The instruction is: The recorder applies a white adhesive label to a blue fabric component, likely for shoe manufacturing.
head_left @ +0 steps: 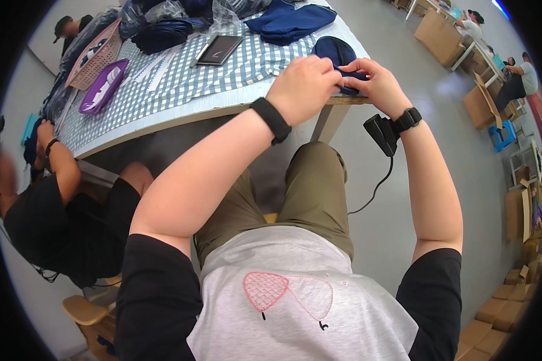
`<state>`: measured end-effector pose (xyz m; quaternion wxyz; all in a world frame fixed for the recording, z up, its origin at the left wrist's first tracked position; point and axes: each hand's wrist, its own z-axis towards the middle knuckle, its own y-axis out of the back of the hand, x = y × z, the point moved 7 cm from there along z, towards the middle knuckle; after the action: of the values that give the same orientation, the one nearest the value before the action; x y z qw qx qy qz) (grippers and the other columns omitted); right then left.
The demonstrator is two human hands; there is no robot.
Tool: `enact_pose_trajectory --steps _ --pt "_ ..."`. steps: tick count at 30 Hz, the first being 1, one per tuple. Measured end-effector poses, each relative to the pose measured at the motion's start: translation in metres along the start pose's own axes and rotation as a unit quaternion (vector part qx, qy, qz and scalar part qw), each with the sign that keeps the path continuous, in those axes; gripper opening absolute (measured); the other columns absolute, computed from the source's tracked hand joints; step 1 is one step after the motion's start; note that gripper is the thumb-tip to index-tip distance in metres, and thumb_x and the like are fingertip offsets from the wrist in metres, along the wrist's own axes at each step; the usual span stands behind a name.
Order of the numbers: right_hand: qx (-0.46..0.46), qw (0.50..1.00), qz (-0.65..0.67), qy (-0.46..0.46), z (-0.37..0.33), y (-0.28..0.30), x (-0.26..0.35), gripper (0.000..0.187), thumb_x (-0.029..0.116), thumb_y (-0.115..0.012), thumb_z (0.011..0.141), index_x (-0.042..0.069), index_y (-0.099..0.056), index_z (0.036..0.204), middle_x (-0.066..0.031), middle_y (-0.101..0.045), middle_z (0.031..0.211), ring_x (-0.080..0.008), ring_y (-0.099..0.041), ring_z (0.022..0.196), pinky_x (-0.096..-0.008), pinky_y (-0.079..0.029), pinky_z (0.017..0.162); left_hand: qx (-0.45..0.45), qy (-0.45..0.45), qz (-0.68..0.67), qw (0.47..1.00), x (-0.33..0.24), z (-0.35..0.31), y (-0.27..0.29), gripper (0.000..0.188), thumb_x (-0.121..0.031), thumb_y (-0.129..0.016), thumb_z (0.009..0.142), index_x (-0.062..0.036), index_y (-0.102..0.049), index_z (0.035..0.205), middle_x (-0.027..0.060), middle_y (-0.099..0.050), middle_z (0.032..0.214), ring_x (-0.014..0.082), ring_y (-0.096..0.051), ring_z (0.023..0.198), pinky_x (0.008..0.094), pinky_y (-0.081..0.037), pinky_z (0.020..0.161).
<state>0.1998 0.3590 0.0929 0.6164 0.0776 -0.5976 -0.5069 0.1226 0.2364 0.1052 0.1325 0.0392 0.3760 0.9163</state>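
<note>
While both your hands are bunched up at the table's near corner, around 1 o'clock in the view, they're working on that small navy fabric piece (338,55). It lies right on the edge of the table (180,111), partly over the checked cloth (235,66), and its long axis seems to run from about 11 o'clock down to 5 o'clock, with the rounded end pointing away from you. Hard to be sure, since your fingers cover the near end.

Your left hand (304,81) comes in from 7 o'clock, forearm stretched long, wrist with a black band, knuckles up, fingers curled down together onto the fabric's near edge. Your right hand (376,84) reaches in from 5 o'clock, wrist bent inward, fingers pinched closed on the same piece just beside the left one. The two hands look to be touching.

Off your right wrist hangs a black device (380,133) with a cord. Farther back on the table, at 11 o'clock, sit a dark tablet (220,49), a purple tray (104,86) and more navy fabric (289,23).
</note>
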Motion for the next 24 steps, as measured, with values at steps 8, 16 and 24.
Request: enact_pose_trajectory --steps 8,16,24 --pt "0.001 1.0 -0.028 -0.001 -0.002 0.0 0.0 0.019 0.019 -0.061 0.084 0.011 -0.064 0.102 -0.0047 -0.062 0.099 -0.0203 -0.056 0.093 -0.0308 -0.044 0.083 0.021 0.121 -0.088 0.989 0.026 0.014 -0.008 0.016 -0.018 -0.065 0.079 -0.0084 -0.057 0.088 0.0052 -0.059 0.081 0.0245 -0.057 0.086 0.0358 -0.046 0.074" --pt "-0.026 1.0 -0.01 0.014 0.001 -0.002 -0.01 0.024 0.026 -0.056 0.089 0.009 -0.063 0.104 -0.0068 -0.06 0.104 -0.0228 -0.055 0.098 -0.0308 -0.043 0.086 0.102 0.184 -0.117 0.971 0.037 0.025 -0.012 0.012 -0.02 -0.062 0.081 -0.0093 -0.06 0.087 0.0077 -0.061 0.087 0.0262 -0.06 0.085 0.0371 -0.047 0.074" --pt "-0.069 0.994 -0.05 0.061 0.001 0.0 -0.004 0.028 0.031 -0.06 0.086 0.006 -0.066 0.096 -0.0101 -0.057 0.104 -0.0246 -0.053 0.101 -0.0321 -0.041 0.089 0.136 0.262 -0.164 0.941 0.049 0.022 -0.02 0.019 -0.026 -0.056 0.085 -0.0096 -0.064 0.092 0.0078 -0.065 0.087 0.0254 -0.061 0.084 0.0365 -0.047 0.075"
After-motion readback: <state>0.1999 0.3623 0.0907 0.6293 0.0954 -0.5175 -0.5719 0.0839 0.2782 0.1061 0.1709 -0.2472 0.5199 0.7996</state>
